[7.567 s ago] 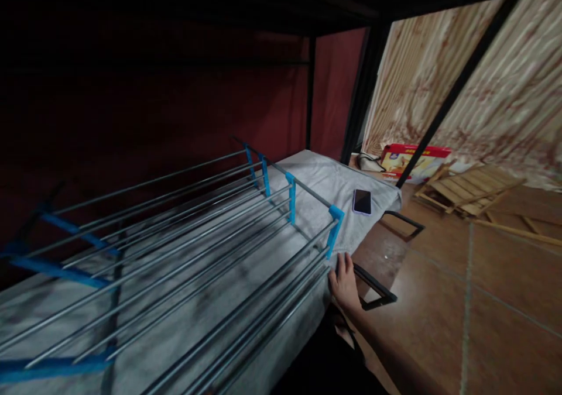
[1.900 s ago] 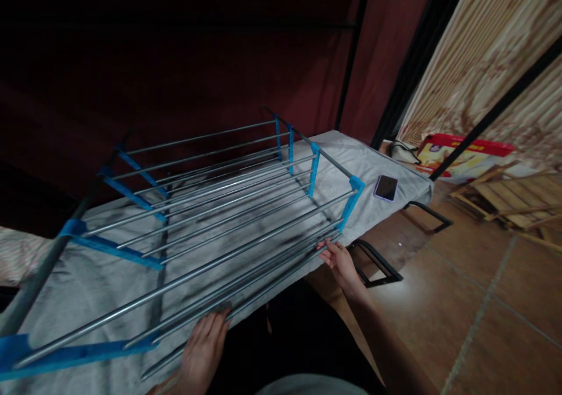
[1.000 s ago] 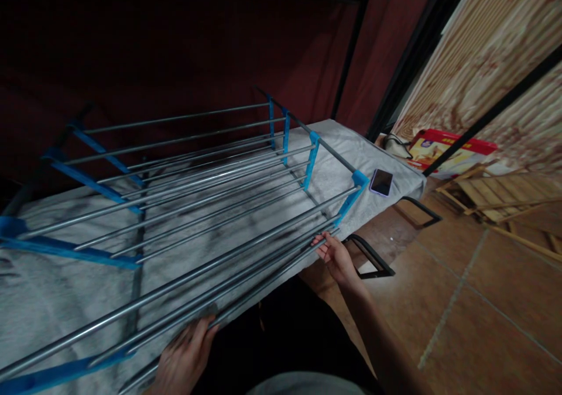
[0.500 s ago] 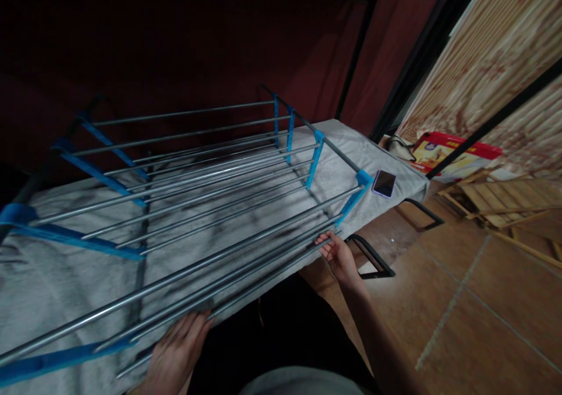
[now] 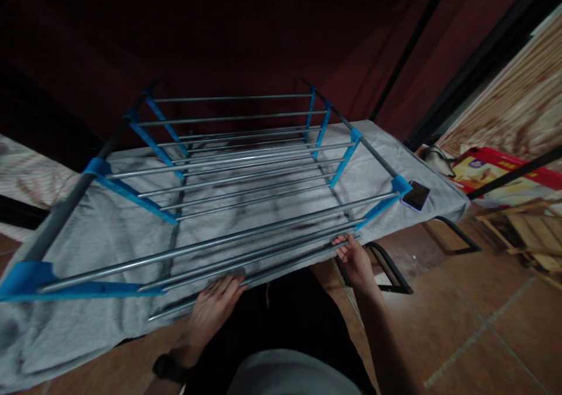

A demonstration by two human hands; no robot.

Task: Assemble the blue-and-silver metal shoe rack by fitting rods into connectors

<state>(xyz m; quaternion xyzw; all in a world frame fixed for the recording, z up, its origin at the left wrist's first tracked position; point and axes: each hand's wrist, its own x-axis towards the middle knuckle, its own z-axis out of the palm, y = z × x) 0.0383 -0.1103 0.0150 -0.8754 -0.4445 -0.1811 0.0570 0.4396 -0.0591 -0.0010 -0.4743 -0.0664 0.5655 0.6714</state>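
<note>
Holding a loose grey bar [image 5: 290, 264] between 2 hands, set well apart along its length. Clasping it from above with the left hand [image 5: 218, 304], leaving the left end sticking out past the knuckles. Pinching near the right end with the right hand [image 5: 355, 259]; cannot tell how firmly. Keeping the bar in front of the drying rack [image 5: 246, 158], along the near edge of the grey cloth [image 5: 83, 330]. Unlike 7.6 seconds ago, now using both hands on the bar, instead of resting only a right hand in view by the rack's near right corner. Compared with 0.5 seconds ago, gripping in much the same way but looking further left, so seeing the rack shifted right in view, with 4 blue brackets [image 5: 136, 196] at its left end. Now showing a dark watch [image 5: 171, 368] on the left wrist too. Also seen: on the cloth, just beside the rack's right corner, a phone [image 5: 416, 196]; farther right, a red and yellow box [image 5: 496, 169].
</note>
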